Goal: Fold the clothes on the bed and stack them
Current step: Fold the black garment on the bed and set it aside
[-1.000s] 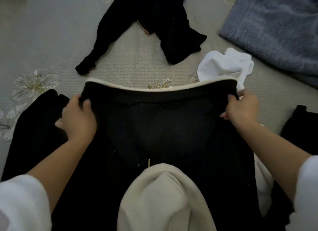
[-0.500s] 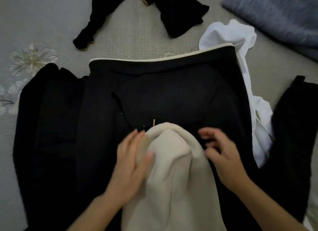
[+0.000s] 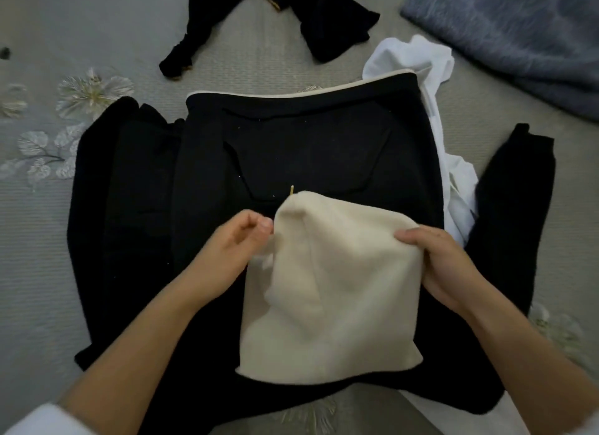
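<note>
Nothing to read at this moment: no word, label, brand mark or number shows on the cream fabric (image 3: 330, 288) in the grip, nor on the black garment (image 3: 308, 149) spread beneath it, nor on any of the cloth lying beyond the grip.
</note>
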`<move>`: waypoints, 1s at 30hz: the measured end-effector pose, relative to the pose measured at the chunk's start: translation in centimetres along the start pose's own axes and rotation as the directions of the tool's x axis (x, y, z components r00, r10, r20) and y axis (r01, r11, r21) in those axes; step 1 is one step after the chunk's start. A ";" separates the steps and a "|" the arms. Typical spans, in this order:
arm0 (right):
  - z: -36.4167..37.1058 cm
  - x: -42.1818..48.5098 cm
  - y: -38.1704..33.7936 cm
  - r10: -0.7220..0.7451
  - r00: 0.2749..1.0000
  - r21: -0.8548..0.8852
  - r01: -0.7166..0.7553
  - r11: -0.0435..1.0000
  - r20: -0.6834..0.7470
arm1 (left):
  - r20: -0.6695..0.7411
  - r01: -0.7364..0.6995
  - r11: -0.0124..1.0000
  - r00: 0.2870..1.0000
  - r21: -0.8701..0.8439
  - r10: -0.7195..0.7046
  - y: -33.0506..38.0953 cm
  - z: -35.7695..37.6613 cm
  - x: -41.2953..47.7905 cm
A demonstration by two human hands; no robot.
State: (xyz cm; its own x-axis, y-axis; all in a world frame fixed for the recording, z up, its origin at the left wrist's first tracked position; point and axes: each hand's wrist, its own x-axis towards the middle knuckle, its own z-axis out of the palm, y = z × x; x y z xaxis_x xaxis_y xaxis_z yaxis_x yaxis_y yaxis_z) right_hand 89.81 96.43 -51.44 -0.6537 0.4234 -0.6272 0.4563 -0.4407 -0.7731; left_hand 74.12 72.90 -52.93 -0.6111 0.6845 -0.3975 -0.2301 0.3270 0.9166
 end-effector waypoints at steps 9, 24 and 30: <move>-1.1 -1.5 0.4 -0.311 0.950 -0.403 0.276 0.873 -0.024 | 0.095 0.090 0.993 0.991 0.070 -0.096 1.8 3.1 1.0; 2.2 2.6 9.0 -0.511 0.848 -0.964 0.236 0.125 0.141 | 0.108 -0.178 0.284 0.963 0.942 0.248 -7.7 7.9 1.0; -0.3 5.1 9.6 -0.175 0.945 -0.959 0.282 0.000 0.277 | 0.011 -0.024 0.264 0.999 0.964 0.051 -11.0 8.4 2.3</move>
State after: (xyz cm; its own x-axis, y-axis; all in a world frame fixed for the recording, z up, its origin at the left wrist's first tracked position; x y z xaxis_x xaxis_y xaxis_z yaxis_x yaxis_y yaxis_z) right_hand 91.04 94.61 -62.15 -0.8647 0.2574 -0.4313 0.3951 0.8787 -0.2678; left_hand 81.58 76.32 -64.30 -0.6140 0.7073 -0.3504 0.6842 0.6982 0.2107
